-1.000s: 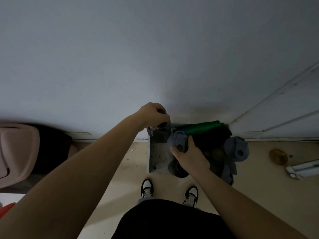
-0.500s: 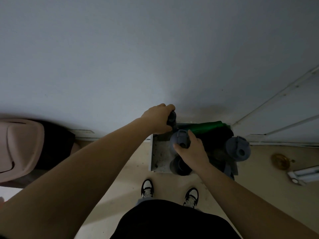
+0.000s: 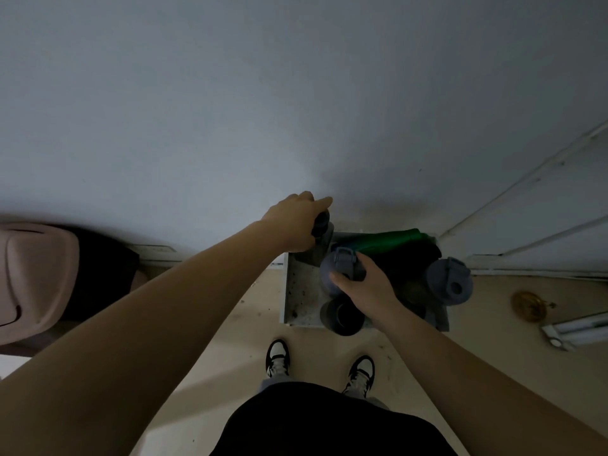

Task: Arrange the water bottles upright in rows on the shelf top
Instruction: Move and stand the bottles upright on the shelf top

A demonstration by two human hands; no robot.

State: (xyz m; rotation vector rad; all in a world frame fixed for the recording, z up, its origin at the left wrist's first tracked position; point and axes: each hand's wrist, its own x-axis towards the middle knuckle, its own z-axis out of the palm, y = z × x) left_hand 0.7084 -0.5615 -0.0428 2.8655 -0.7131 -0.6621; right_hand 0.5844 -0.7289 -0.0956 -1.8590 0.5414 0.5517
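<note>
I look straight down on a small grey shelf top against the wall. My left hand is closed around the dark cap of a grey bottle at the shelf's back left corner, held upright. My right hand grips a grey-lidded bottle in the middle. A dark open-topped bottle stands at the front edge. A green bottle lies on its side along the back. Another grey-lidded bottle stands at the right.
A pale wall fills the upper view, with a door frame at the right. A pink bin sits at the left. A brass object and a white fixture lie on the floor at right. My shoes stand just before the shelf.
My left hand has lifted its bottle up and slightly right toward the wall at the back left corner. My right hand has kept its grip on the grey-lidded bottle.
</note>
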